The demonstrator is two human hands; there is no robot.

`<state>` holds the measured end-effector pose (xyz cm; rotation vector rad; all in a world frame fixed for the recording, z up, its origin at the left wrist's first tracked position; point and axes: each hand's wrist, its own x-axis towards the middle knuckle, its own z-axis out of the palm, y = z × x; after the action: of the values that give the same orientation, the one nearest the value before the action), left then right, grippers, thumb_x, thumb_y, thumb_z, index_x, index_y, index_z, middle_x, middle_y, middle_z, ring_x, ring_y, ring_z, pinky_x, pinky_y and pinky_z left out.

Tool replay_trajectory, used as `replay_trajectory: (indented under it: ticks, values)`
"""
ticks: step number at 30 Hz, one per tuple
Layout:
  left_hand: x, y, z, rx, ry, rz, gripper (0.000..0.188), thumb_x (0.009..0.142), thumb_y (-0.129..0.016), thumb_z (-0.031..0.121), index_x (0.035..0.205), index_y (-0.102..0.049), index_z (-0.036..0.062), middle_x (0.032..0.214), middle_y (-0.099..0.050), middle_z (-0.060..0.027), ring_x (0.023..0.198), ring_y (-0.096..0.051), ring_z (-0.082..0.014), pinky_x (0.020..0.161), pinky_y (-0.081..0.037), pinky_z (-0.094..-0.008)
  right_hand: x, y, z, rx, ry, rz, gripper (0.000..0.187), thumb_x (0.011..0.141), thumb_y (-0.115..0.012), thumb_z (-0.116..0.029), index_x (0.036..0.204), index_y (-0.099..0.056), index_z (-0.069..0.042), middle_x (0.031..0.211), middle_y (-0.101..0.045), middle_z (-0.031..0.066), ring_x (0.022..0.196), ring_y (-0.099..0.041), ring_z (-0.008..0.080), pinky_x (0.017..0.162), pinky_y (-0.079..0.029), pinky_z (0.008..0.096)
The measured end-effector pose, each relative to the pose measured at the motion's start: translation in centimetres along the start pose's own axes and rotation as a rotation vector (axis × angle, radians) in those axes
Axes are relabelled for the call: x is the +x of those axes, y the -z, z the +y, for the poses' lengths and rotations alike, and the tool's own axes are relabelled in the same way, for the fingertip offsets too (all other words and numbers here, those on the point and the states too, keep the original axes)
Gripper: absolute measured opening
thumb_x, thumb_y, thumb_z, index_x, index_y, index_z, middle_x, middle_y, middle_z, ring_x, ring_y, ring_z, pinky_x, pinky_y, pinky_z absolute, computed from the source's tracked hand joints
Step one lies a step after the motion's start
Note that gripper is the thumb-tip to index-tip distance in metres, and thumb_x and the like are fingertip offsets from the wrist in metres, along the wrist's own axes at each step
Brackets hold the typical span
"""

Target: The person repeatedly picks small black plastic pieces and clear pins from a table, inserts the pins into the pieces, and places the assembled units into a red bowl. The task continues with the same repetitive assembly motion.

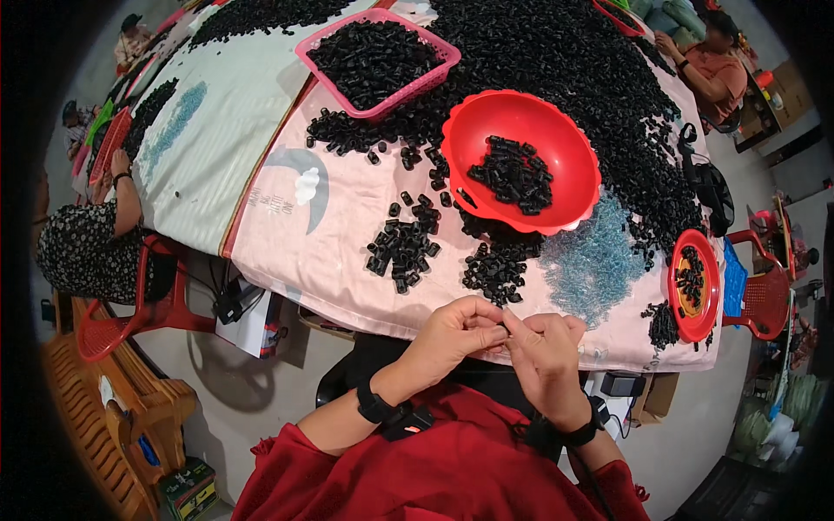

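Note:
At the table's near edge, my left hand (447, 340) and my right hand (547, 354) meet fingertip to fingertip. Both are closed in a pinch, and whatever sits between the fingers is too small or hidden to make out. Just beyond them lies a small pile of short black plastic pieces (493, 273), with another black pile (404, 245) to its left. To the right spreads a heap of thin, clear bluish pieces (591, 260). A red scalloped bowl (530, 117) holds more black pieces behind these piles.
A pink basket (382, 111) full of black pieces stands at the back left, beside a huge black heap (539, 43). At right sit a red oval dish (714, 286) and a red chair (769, 291). Other people work at left (91, 247) and far right (717, 78).

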<state>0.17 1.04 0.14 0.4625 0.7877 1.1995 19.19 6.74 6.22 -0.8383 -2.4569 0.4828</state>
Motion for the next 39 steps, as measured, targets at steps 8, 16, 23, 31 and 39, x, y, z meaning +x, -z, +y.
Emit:
replay_trajectory:
  ticks: [8, 16, 23, 31, 39]
  values:
    - [-0.4, 0.3, 1.0, 0.086, 0.112, -0.194, 0.019, 0.104, -0.072, 0.008, 0.121, -0.068, 0.0005, 0.112, -0.076, -0.0107, 0.099, -0.074, -0.0158, 0.084, -0.062, -0.0289, 2.7, -2.1, 5.2, -0.127, -0.006, 0.052, 0.056, 0.087, -0.06, 0.007, 0.142, -0.064, -0.002, 0.122, -0.066, 0.0161, 0.111, -0.062, 0.0336, 0.096, -0.043, 0.0455]
    - [-1.0, 1.5, 1.1, 0.149, 0.157, -0.21, 0.019, 0.104, -0.072, 0.009, 0.12, -0.066, 0.0025, 0.115, -0.076, -0.0119, 0.103, -0.075, -0.0172, 0.086, -0.061, -0.0302, 4.3, -4.7, 5.8, -0.276, 0.045, -0.084, 0.058, 0.084, -0.06, 0.003, 0.142, -0.059, 0.005, 0.139, -0.06, 0.019, 0.119, -0.058, 0.0383, 0.1, -0.05, 0.0466]
    - [-0.5, 1.7, 1.0, 0.177, 0.138, -0.236, 0.026, 0.105, -0.072, 0.011, 0.129, -0.066, 0.0015, 0.12, -0.076, -0.0104, 0.106, -0.073, -0.0151, 0.089, -0.06, -0.0295, 3.0, -4.0, 5.6, -0.009, 0.012, -0.025, 0.049, 0.087, -0.058, 0.012, 0.134, -0.069, 0.0, 0.124, -0.068, 0.018, 0.114, -0.063, 0.0373, 0.099, -0.052, 0.0445]
    - [-0.7, 1.7, 0.4, 0.198, 0.149, -0.282, 0.027, 0.105, -0.073, 0.014, 0.129, -0.071, 0.0025, 0.115, -0.076, -0.0027, 0.096, -0.066, -0.007, 0.086, -0.055, -0.0245, 2.0, -3.8, 7.9, 0.003, -0.152, 0.192, 0.029, 0.096, -0.062, 0.009, 0.122, -0.072, 0.001, 0.105, -0.069, 0.018, 0.096, -0.066, 0.0358, 0.084, -0.053, 0.0422]
    - [-0.9, 1.5, 0.6, 0.237, 0.132, -0.335, 0.027, 0.104, -0.074, 0.014, 0.129, -0.071, 0.0029, 0.122, -0.073, -0.0029, 0.105, -0.065, -0.0082, 0.097, -0.053, -0.0258, 2.2, -4.6, 6.8, 0.041, -0.016, 0.089, 0.033, 0.092, -0.063, 0.008, 0.124, -0.069, 0.003, 0.1, -0.064, 0.0196, 0.096, -0.063, 0.0389, 0.084, -0.052, 0.0471]
